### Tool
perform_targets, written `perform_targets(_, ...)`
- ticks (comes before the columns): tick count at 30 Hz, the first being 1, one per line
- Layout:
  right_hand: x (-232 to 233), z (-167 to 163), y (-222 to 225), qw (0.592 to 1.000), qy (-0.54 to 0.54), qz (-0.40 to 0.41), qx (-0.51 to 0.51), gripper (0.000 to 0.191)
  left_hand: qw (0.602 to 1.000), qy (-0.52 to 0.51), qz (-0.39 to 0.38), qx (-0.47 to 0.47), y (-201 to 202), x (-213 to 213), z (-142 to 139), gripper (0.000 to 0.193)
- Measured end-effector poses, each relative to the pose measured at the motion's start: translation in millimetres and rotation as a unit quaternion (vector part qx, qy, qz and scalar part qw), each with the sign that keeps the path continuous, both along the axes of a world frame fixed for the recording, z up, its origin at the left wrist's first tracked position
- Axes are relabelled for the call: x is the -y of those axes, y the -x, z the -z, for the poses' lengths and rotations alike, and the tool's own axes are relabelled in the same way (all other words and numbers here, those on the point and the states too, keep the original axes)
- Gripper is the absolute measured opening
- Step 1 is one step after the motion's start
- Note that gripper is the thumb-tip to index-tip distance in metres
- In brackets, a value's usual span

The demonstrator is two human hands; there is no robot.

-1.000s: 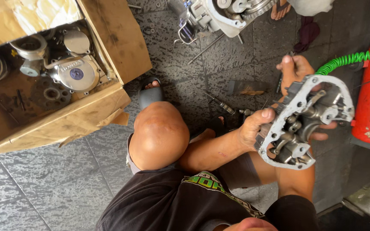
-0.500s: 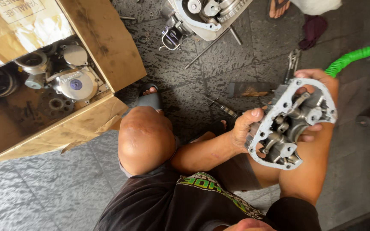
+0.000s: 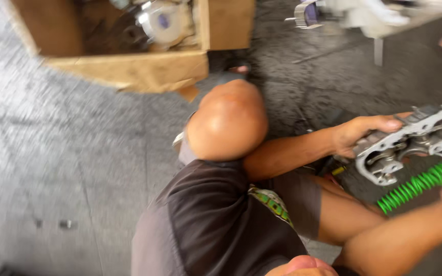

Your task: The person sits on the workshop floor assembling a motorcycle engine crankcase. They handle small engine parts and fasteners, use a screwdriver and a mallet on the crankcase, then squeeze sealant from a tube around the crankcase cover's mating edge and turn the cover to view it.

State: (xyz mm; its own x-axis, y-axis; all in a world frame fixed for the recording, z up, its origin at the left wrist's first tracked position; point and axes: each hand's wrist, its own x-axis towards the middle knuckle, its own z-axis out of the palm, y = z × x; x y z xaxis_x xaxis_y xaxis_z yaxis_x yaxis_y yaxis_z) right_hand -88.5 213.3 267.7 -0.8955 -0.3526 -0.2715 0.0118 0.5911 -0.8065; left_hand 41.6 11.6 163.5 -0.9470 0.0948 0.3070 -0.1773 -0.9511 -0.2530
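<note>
My left hand point(image 3: 356, 134) is clamped on the near end of the grey cast-metal engine casing point(image 3: 415, 140), which sits at about three o'clock from my bent knee point(image 3: 227, 122). My right hand is past the frame edge at four o'clock, so I cannot tell its grip. A green coiled hose point(image 3: 415, 186) lies just beneath the casing, and an open wooden crate point(image 3: 139, 66) sits at eleven o'clock.

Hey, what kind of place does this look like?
Probably a small engine repair workshop, worked on the floor. The left hand holds a bare metal engine casing, a wooden crate holds more engine parts, and a green coiled air hose lies nearby.
</note>
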Motion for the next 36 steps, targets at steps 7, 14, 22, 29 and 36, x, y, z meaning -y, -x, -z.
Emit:
perform_targets(7,2.3,12.3,-11.6,0.994,0.009,-0.086,-0.062,0.016,0.997,-0.072,0.008,-0.027,-7.3,37.2,60.3,0.077)
perform_targets(14,52.3,-20.6,-69.9,0.938,0.125,0.019,-0.322,0.014,0.990,-0.125,0.063,0.032,-26.3,54.8,-27.5,0.098)
perform_targets(22,93.9,-69.0,-101.6,0.926,0.012,-0.094,-0.365,0.008,0.991,-0.089,0.101,-0.001,-36.5,59.0,-48.2,0.100)
perform_targets(29,60.3,-57.3,-82.4,0.950,0.058,-0.030,-0.305,0.013,0.991,-0.074,0.112,0.013,-36.9,53.9,-47.2,0.103)
perform_targets(36,45.5,-45.0,-11.4,0.964,0.166,0.065,-0.196,0.028,0.990,-0.105,0.090,-0.014,-32.1,50.2,-53.1,0.090)
